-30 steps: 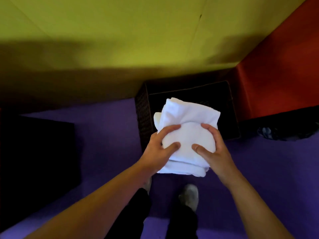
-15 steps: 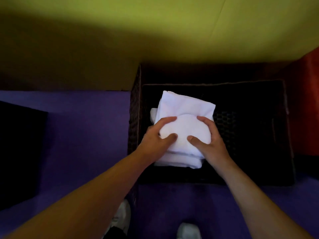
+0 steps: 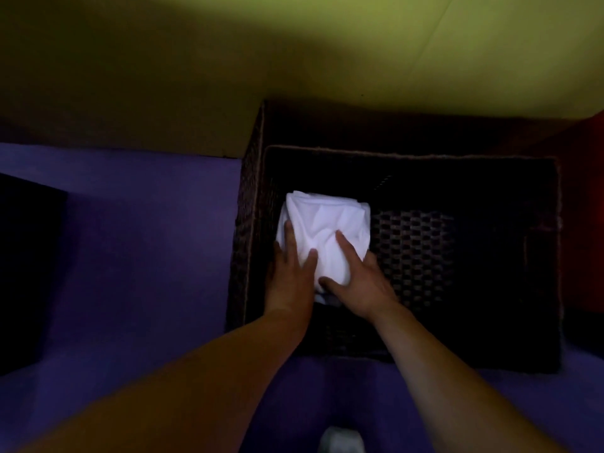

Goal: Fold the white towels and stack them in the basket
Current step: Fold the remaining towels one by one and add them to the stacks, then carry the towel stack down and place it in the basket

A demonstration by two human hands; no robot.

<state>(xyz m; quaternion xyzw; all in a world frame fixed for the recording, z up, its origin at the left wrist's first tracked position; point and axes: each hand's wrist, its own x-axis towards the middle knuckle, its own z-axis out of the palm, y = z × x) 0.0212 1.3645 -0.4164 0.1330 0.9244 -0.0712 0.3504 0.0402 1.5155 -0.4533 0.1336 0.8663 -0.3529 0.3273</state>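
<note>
- Folded white towels (image 3: 327, 233): a bundle inside the dark woven basket (image 3: 411, 152), lying in the basket's left half, close against its left wall; the weave of the basket floor shows just right of the bundle.
- Left hand (image 3: 291, 273): grips the bundle's left side, thumb laid across the top of the cloth, fingers (image 3: 289, 233) reaching along the edge next to the basket's left wall.
- Right hand (image 3: 356, 286): grips the bundle's near right corner, thumb at its near edge, index finger stretched over the top, remaining fingers hidden behind the cloth.
- Basket: stands on the purple floor (image 3: 147, 256), its far side against a yellow-green wall (image 3: 327, 44); a red surface (image 3: 585, 132) borders its far right corner.
- Shoe (image 3: 341, 441): pale toe on the floor, nearer the viewer than the basket.
- Writing: no legible brand or label shows on any item.
</note>
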